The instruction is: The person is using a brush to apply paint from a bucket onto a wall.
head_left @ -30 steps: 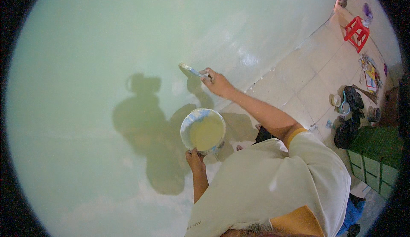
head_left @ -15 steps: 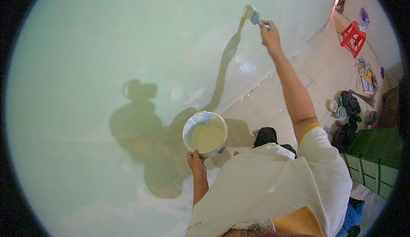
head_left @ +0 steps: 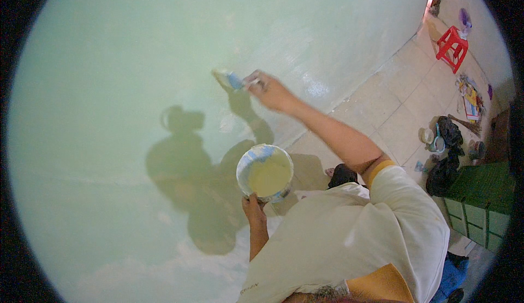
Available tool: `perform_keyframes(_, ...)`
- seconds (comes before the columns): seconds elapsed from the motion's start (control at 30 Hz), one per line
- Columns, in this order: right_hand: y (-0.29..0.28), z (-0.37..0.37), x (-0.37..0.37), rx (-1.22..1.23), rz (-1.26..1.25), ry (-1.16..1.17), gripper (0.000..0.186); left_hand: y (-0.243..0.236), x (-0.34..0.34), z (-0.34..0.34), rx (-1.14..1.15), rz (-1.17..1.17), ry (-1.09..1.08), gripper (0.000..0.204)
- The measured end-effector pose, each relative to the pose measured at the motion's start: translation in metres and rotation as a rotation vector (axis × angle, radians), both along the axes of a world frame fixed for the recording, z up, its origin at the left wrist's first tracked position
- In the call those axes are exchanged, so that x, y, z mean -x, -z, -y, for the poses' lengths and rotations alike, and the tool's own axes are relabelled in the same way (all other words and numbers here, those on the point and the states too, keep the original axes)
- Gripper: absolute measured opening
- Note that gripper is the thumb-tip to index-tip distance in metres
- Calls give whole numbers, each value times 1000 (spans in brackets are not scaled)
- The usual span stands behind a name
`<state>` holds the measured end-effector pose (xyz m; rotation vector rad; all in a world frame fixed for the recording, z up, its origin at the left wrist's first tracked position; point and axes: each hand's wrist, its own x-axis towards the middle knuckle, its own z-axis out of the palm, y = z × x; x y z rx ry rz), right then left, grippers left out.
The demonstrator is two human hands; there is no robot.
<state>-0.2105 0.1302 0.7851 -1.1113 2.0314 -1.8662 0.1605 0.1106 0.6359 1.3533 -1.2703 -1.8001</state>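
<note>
My left hand (head_left: 254, 209) grips the near rim of a paint bucket (head_left: 240, 170), its thumb over the edge. Pale yellow paint (head_left: 270, 176) fills part of the bucket, and its inner wall is smeared blue and white. My right hand (head_left: 267, 89), a little blurred, is closed around the handle of a paintbrush (head_left: 233, 80) with a blue middle and pale yellow bristles. The bristles are at the pale green wall (head_left: 109, 57), left of the hand; whether they press on it is hard to tell. Lighter, wet-looking patches show on the wall near the brush.
A tiled floor (head_left: 376, 98) runs along the wall's foot. At the right stand a red plastic stool (head_left: 452, 47), a dark green cabinet (head_left: 483, 188) and black plastic bags (head_left: 448, 132). A light blue dipper (head_left: 437, 142) and a pile of papers (head_left: 470, 104) lie there too.
My right hand has swept the paintbrush left and down across the wall, from upper right to nearer the bucket. My left hand and the bucket have hardly shifted.
</note>
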Motion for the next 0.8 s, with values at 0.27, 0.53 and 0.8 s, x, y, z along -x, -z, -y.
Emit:
perform_keyframes(0.27, -22, -117, 149, -7, 311, 415, 27, 0, -8, 4, -20, 44, -18, 22)
perform_keyframes(0.53, 67, -146, 135, -573, -131, 509, 29, -16, -7, -2, 8, 30, -19, 23)
perform_keyframes(0.8, 154, -105, 144, -712, -314, 332, 25, -32, 10, -8, -16, 53, -28, 21)
